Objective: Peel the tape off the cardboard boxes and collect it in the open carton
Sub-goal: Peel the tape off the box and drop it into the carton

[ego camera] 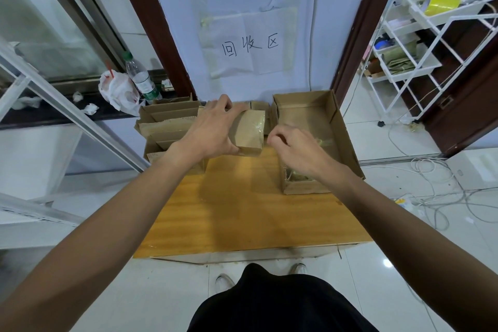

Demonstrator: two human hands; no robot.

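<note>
Above the wooden counter (242,210), my left hand (213,129) clamps a small cardboard box (249,129); my right hand (293,151) pinches clear tape (265,127), mid-peel. Next, I judge: drop it into the open carton (339,121).

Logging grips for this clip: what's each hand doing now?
Left hand: closed around the small taped brown cardboard box.
Right hand: fingers pinched together; whether on clear tape cannot be told.

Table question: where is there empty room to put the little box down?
The wooden table is bare across its whole near half, and between the left hand and the open carton. The far edge is crowded: flattened cardboard far left, the carton far right, the small box between.
</note>
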